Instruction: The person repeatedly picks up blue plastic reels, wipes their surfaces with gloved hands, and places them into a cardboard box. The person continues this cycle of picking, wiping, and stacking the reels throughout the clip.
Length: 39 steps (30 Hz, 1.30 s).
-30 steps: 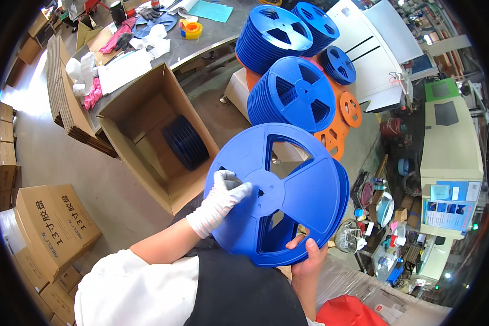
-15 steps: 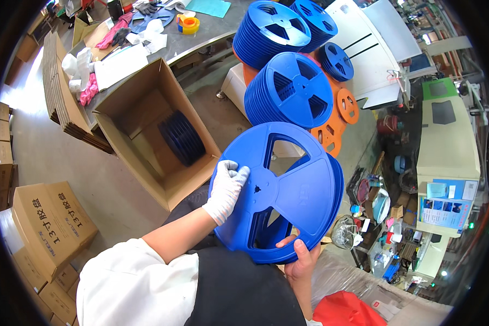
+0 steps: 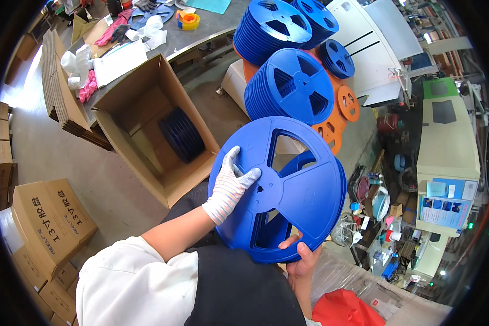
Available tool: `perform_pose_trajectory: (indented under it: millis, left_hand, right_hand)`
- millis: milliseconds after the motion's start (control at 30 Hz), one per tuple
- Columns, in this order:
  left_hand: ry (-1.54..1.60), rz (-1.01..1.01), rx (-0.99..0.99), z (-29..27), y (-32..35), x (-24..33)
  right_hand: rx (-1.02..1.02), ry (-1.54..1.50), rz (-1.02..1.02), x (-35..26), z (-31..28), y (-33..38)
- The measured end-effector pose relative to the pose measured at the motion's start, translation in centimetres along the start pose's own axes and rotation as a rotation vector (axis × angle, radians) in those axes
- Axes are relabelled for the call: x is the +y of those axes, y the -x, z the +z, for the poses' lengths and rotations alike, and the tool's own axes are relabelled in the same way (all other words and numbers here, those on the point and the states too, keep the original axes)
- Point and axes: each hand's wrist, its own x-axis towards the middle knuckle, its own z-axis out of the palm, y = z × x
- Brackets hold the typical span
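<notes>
In front of my body a small stack of blue plastic reels (image 3: 315,204) is held tilted, its front face toward me. My left hand (image 3: 228,187), in a white knit glove, rests on that face left of the hub, with the thumb and a finger spread apart. At the lower right, my bare right hand (image 3: 301,258) grips the rim, its thumb in front and fingers reaching into a cut-out window. Ahead to the left stands an open cardboard box (image 3: 138,171) with several dark blue reels (image 3: 182,135) standing on edge inside.
Beyond the held reels, tall stacks of blue reels (image 3: 301,89) stand on orange reels (image 3: 348,103). A grey worktable (image 3: 212,24) carries a tape roll (image 3: 188,20), gloves and papers. Flattened cartons (image 3: 62,98) lean at its left; closed boxes (image 3: 46,223) are piled lower left.
The fingers of my left hand have gone from curled to spread on the reel face. The held reels have shifted slightly up, while my right hand keeps its grip.
</notes>
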Motion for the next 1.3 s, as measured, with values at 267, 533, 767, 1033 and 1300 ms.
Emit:
perform_pose_trajectory:
  millis: [267,533,767,1033,1300]
  left_hand:
    - [0.025,0.104,0.002,0.2,0.6,0.0]
    - [0.147,-0.056,-0.093,-1.1,0.4,0.1]
    - [0.123,-0.051,-0.023,-1.2,-0.4,0.4]
    - [-0.471,0.649,0.360,-9.1,-1.7,0.6]
    - [0.510,-0.310,-0.403,-11.1,-1.5,-1.6]
  right_hand:
    - [-0.016,-0.094,0.009,0.1,-0.2,-0.7]
    - [-0.048,-0.084,0.009,1.0,-1.4,-1.4]
    - [-0.058,-0.088,0.050,1.4,-1.8,-1.5]
    - [-0.061,-0.341,0.030,2.7,-3.6,-4.1]
    - [-0.022,-0.583,0.117,3.6,-5.8,-8.5]
